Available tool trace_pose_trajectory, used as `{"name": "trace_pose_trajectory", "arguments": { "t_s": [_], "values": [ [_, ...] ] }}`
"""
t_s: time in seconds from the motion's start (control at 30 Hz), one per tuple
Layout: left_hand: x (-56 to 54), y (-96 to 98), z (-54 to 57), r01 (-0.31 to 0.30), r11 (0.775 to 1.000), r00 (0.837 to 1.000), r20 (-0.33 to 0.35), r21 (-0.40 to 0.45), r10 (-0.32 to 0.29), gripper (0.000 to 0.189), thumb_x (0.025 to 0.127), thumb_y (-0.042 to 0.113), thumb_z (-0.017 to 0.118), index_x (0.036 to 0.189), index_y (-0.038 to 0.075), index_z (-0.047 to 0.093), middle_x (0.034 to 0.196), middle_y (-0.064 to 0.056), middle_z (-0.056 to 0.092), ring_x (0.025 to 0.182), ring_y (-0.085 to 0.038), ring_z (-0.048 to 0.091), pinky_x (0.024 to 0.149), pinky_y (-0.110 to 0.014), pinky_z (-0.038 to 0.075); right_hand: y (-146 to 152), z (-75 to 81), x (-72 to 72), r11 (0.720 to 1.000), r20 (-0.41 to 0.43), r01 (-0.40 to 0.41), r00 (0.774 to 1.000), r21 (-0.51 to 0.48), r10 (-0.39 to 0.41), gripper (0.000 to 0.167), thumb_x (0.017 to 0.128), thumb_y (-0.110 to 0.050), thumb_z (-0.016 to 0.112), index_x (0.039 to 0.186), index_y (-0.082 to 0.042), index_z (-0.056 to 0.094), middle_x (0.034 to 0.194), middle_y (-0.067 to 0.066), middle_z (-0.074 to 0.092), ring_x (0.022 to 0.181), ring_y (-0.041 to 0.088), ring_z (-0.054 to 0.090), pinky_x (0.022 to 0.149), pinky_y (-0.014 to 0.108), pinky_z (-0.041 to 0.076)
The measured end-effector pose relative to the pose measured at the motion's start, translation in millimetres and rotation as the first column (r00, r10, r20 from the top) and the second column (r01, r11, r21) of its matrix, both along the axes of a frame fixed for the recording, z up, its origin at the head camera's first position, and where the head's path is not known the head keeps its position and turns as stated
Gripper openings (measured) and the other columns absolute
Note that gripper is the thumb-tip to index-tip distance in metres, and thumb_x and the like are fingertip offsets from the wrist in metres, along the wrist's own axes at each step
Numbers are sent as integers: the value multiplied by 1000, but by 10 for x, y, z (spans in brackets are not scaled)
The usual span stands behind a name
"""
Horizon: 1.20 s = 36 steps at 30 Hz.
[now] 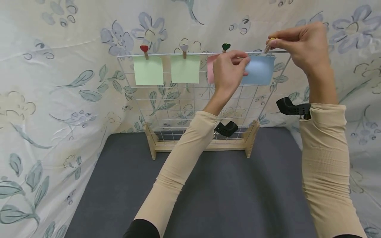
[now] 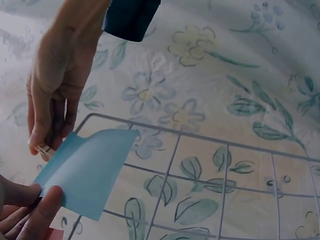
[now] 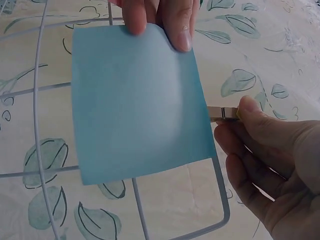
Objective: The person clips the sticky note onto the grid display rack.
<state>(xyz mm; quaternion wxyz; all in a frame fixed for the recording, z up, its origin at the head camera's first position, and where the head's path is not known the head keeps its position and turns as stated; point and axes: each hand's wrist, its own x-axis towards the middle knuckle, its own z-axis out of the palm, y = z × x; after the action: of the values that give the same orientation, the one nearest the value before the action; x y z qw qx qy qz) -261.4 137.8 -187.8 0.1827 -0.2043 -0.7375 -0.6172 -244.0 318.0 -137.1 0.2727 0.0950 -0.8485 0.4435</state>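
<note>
My left hand [image 1: 227,71] pinches one edge of a blue square of paper [image 1: 259,70] between thumb and fingers. The paper lies against the top of a white wire grid [image 3: 37,100], its upper edge along the top bar. My right hand [image 1: 311,46] pinches a small wooden clothespin [image 3: 220,114] with a yellow top. The pin's tip is right at the paper's upper edge, near the grid's right corner. Beside my left hand, a pink paper [image 1: 210,68] hangs partly hidden behind it, below a clothespin with a green heart [image 1: 226,46].
Two light green papers [image 1: 148,71] hang further left, under clothespins with a red heart [image 1: 144,48] and a whitish heart [image 1: 184,47]. The grid stands in a wooden base [image 1: 199,147] on a dark grey table [image 1: 226,191]. Floral cloth [image 1: 74,109] hangs behind.
</note>
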Motion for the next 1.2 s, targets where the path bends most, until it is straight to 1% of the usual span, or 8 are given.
{"name": "trace_pose_trajectory", "arguments": {
  "t_s": [0.17,0.23,0.47,0.6,0.73,0.87,1.07,1.2],
  "values": [
    [-5,45,-33,-43,999,999,-29,25,44,15,92,9,70,102,-1,74,95,-8,75,68,-3,69,56,-9,55,-3,-11,3,1000,2,-1,1000,22,1,33,88,-21,71,113,1,72,83,-24,67,83,-7,63,107,25,46],
    [-9,57,-41,-50,998,998,-48,29,52,16,92,9,70,102,-2,74,95,-9,75,68,-3,69,56,-9,55,-8,-9,6,1000,8,6,1000,29,-6,33,89,-21,71,114,0,71,84,-25,68,85,-7,63,107,25,45],
    [-22,87,-24,-16,999,998,-63,40,18,15,92,9,69,102,-2,73,96,-9,74,69,-3,69,58,-9,55,-3,23,8,996,26,34,999,84,-36,36,88,-28,71,114,-3,72,89,-25,69,95,-5,62,107,23,45],
    [-26,88,-24,-6,999,997,-73,33,9,15,92,9,69,102,-2,73,97,-9,74,70,-3,70,58,-9,55,-3,31,7,993,34,41,998,109,-45,35,88,-26,71,115,-4,72,88,-26,68,96,-5,63,104,21,47],
    [-33,86,-39,1,1000,996,-85,31,1,14,93,8,68,100,-3,73,96,-11,74,68,-5,70,58,-9,55,-16,10,-7,985,54,63,996,160,-73,37,89,-28,71,117,-3,71,94,-18,71,95,-4,63,102,20,48],
    [-39,97,-53,5,1000,997,-72,21,-3,14,93,8,68,100,-3,72,96,-11,75,66,-5,69,58,-9,55,-30,-33,-14,977,60,76,994,198,-89,37,90,-29,70,117,-4,71,102,-11,73,97,-2,64,99,19,51],
    [-46,98,-61,-3,1000,997,-73,14,4,14,93,9,68,101,-2,72,97,-9,75,70,-2,70,59,-8,55,-27,-75,2,990,46,52,997,134,-58,37,89,-29,73,117,-6,72,103,-13,73,92,-7,63,97,17,51],
    [-39,72,-72,-12,1000,996,-93,8,12,15,92,10,69,101,-2,72,97,-9,75,69,-2,70,60,-7,54,-19,-117,32,998,-20,32,999,62,-31,33,88,-22,75,117,-6,72,103,-12,72,87,-8,62,91,13,51]
  ]
}}
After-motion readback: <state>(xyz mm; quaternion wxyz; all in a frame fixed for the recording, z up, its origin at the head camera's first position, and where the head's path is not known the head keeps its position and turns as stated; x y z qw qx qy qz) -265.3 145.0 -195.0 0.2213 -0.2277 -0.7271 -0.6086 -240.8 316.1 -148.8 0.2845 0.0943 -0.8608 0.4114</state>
